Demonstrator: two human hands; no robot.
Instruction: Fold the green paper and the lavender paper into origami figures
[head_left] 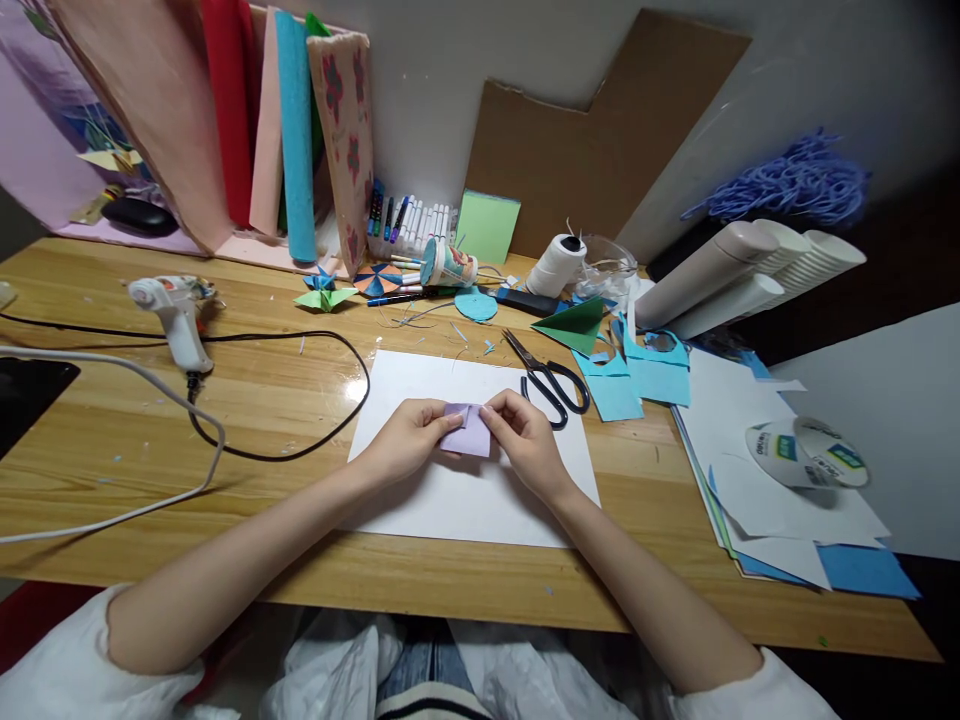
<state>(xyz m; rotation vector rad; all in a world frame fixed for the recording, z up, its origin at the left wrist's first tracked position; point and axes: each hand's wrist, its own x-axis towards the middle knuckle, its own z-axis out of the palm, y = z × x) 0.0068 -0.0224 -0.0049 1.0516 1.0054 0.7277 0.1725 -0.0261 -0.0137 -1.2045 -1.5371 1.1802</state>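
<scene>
A small purple paper (471, 440) is held between my two hands, above a white sheet (442, 510) lying on the wooden table. My left hand (411, 432) pinches its left side, thumb on top. At its upper right corner, the thumb and fingers of my right hand (523, 432) grip it. The paper's upper part looks folded or creased near my left thumb. Black-handled scissors (551, 383) lie just beyond my right hand, partly on the white sheet.
A white glue gun (174, 325) and looping cables are at the left. Green paper (574, 325), cut blue paper (660, 375) and a thread spool (556, 265) lie beyond the scissors. Stacked paper (765, 500) with a tape roll (806, 453) is at the right.
</scene>
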